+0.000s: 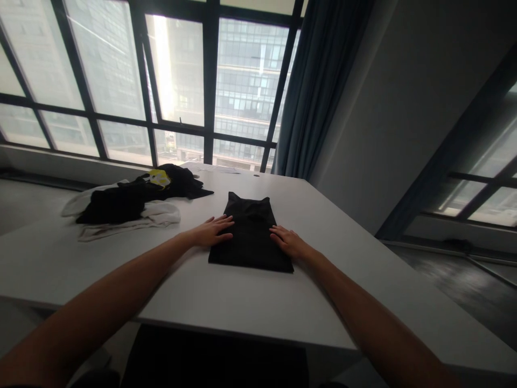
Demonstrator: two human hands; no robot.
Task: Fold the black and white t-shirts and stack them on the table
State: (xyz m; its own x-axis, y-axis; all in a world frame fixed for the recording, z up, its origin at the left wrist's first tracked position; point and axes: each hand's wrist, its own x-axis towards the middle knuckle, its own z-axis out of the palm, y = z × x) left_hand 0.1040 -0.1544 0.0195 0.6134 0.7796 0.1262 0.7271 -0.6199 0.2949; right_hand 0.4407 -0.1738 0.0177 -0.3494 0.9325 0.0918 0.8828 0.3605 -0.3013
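Observation:
A black garment (250,231), folded into a neat rectangle, lies in the middle of the white table (258,302). My left hand (214,230) rests flat on its left edge, fingers stretched out and pointing right. On the garment's right edge lies my right hand (288,241), also flat with fingers extended. Neither hand holds anything.
A loose pile of black and white clothes (129,207) with a yellow patch lies at the table's left back. Papers (214,168) sit near the far edge by the window. A blue curtain (319,86) hangs behind, and a dark chair back (214,358) is below the near edge.

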